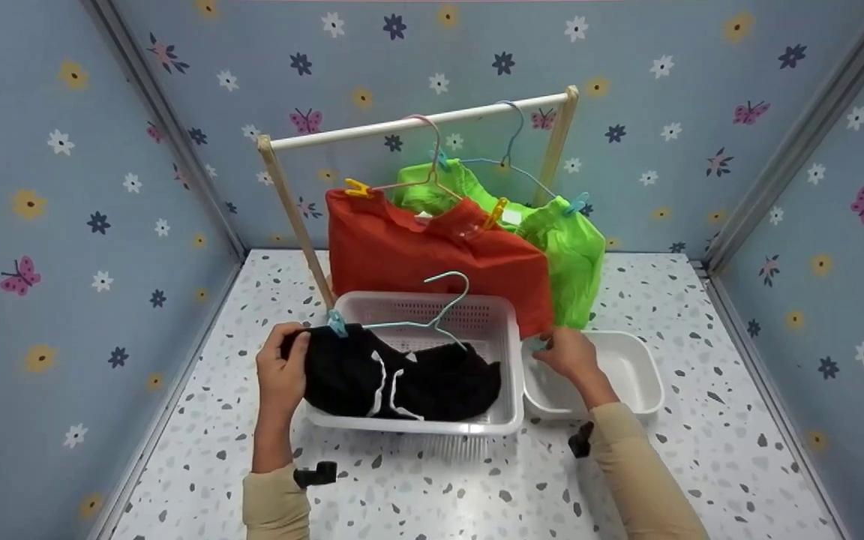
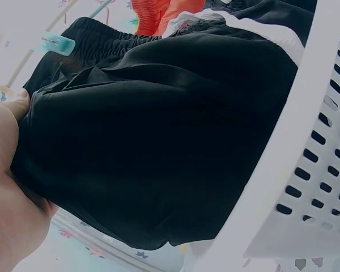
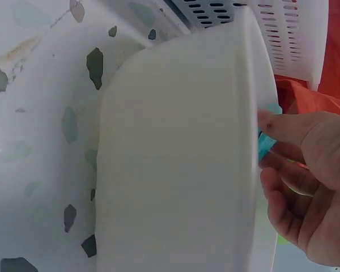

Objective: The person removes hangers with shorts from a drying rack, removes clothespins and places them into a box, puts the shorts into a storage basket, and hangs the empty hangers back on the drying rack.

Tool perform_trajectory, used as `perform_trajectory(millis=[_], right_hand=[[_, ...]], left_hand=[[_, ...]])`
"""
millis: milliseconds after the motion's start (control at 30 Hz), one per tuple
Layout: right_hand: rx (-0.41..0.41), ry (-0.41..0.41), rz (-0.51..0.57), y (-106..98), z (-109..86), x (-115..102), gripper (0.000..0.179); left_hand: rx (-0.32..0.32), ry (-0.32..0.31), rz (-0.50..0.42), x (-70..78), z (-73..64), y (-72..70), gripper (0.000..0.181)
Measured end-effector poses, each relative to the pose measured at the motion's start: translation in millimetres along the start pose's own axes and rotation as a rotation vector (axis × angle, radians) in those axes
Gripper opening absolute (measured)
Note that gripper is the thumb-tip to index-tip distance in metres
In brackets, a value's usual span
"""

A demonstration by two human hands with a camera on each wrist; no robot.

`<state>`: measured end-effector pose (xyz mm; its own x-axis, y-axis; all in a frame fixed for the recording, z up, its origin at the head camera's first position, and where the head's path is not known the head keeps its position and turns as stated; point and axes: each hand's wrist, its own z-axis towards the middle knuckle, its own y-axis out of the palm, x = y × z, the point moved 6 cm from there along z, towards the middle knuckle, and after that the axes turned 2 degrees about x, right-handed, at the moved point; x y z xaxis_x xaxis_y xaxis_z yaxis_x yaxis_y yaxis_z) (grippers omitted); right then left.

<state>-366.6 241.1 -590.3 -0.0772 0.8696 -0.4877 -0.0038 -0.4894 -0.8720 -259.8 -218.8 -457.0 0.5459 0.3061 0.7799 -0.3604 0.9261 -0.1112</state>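
Observation:
Black cloth with white trim (image 1: 432,382) and a gathered edge lies over the white perforated basket (image 1: 511,427). A light-blue clothespin (image 1: 337,322) fastens its left end to a teal hanger (image 1: 394,325), whose hook stands up over the basket. My left hand (image 1: 282,367) pinches the cloth's left edge, thumb in front, beside that clothespin. Over the small white tub (image 1: 649,375), my right hand (image 1: 571,356) pinches a second light-blue clothespin (image 3: 266,141) between thumb and fingers. In the right wrist view the tub's wall hides part of it.
Behind the basket stands a rack with a white bar (image 1: 372,133) and wooden legs. From it hang a red garment (image 1: 432,255) on a pink hanger with yellow clothespins, and a bright green garment (image 1: 578,255) on a blue hanger. Flowered walls (image 1: 42,225) enclose the speckled table (image 1: 229,435).

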Motion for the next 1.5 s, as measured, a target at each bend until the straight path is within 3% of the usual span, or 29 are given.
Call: perform_trajectory(millis=[533, 767, 967, 1167, 1300, 1500], right_hand=[[-0.021, -0.057, -0.065, -1, 9.0, 0, 0.023], [-0.028, -0.095, -0.090, -3, 8.4, -5, 0.003], [-0.066, -0.154, -0.102, -19, 5.3, -17, 0.026], [-0.064, -0.277, -0.028, -50, -11.2, -52, 0.016], [-0.036, -0.392, 0.079, -79, -33.3, -94, 0.009], [-0.046, -0.529, 0.380, -101, -64.3, -148, 0.009]], left_hand=[[0.002, -0.029, 0.012, -0.5, 0.2, 1.3, 0.008], [-0.002, -0.045, -0.001, 0.0, 0.6, 3.1, 0.007], [-0.010, -0.030, 0.001, 3.2, 0.7, 3.5, 0.007], [-0.013, 0.025, 0.027, 19.6, -2.8, 3.4, 0.005], [-0.026, 0.131, 0.045, 43.2, -5.6, 6.4, 0.006], [-0.061, 0.289, 0.066, 76.1, -7.0, 15.1, 0.015]])
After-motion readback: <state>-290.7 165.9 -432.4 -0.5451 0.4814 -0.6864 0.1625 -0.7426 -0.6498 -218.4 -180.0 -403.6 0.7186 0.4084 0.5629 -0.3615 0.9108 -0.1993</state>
